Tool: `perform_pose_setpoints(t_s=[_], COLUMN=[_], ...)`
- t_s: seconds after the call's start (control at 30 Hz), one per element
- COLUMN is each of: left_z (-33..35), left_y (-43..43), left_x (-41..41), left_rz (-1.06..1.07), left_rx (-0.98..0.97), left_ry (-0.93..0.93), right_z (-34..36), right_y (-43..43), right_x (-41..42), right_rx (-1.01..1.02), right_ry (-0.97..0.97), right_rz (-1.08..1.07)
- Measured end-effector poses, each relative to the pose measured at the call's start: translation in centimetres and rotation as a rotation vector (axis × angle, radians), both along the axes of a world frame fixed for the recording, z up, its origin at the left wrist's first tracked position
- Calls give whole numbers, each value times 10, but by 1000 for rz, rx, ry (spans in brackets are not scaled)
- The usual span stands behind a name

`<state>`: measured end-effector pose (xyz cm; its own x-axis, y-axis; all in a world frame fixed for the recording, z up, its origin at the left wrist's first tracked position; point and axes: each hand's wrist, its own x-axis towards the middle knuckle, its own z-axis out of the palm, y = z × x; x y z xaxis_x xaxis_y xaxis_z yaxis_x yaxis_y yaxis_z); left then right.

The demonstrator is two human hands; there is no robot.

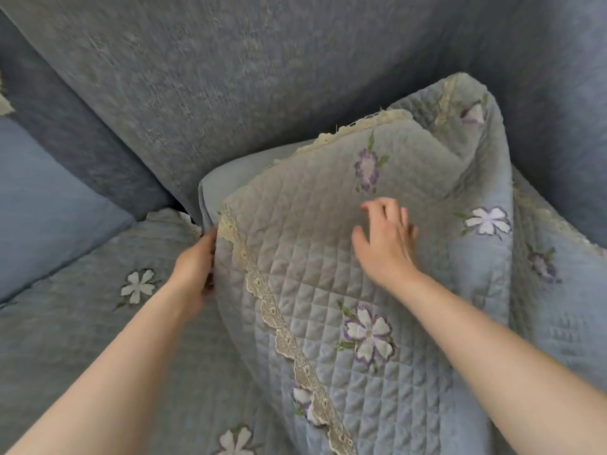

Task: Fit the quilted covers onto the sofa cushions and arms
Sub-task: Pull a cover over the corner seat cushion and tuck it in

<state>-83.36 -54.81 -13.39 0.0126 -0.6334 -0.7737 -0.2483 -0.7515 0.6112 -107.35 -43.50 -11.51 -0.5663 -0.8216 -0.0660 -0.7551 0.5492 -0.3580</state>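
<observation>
A blue-grey quilted cover (312, 257) with purple and white embroidered flowers and a cream lace edge lies draped over a lifted seat cushion (216, 188), whose bare blue corner shows at the back left. My left hand (197, 267) grips the cushion's left side right under the lace edge. My right hand (387, 238) rests flat on top of the cover with fingers spread, holding nothing. The far end of the cover is bunched up into a fold (469, 126) against the sofa back.
The blue-grey sofa backrest (230, 77) fills the top. A second quilted cover (98, 307) lies on the seat at the left, next to a plain blue cushion (42, 192). More quilted fabric (558, 290) covers the right side.
</observation>
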Motion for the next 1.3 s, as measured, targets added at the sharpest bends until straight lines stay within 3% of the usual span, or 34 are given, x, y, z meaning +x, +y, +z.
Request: perform_pose_setpoints(t_s=[0.17, 0.27, 0.4, 0.63, 0.73, 0.83, 0.93, 1.0, 1.2, 1.3], left_z=[22, 40, 54, 59, 60, 60, 53, 49, 37, 31], left_y=[-10, -8, 3, 19, 16, 6, -10, -15, -27, -31], left_x=[18, 2, -27, -47, -47, -34, -15, -7, -2, 9], left_rz=[-580, -843, -916, -1181, -1086, -816, -455, -327, -283, -112], left_rx=[-77, -163, -298, -54, 211, 305, 231, 197, 95, -20], left_ry=[-161, -59, 164, 54, 172, 327, 545, 625, 654, 705], right_z=[31, 38, 44, 58, 70, 83, 97, 100, 84, 89], right_y=[-110, -141, -132, -94, -92, -100, -110, -119, -149, -168], right_x=[39, 49, 45, 27, 21, 18, 11, 7, 21, 25], right_rx=[-289, -99, 270, 524, 686, 866, 935, 913, 1047, 846], right_ry=[-134, -157, -107, 227, 295, 208, -77, -218, -148, -305], right_rz=[141, 273, 456, 649, 707, 697, 635, 602, 640, 581])
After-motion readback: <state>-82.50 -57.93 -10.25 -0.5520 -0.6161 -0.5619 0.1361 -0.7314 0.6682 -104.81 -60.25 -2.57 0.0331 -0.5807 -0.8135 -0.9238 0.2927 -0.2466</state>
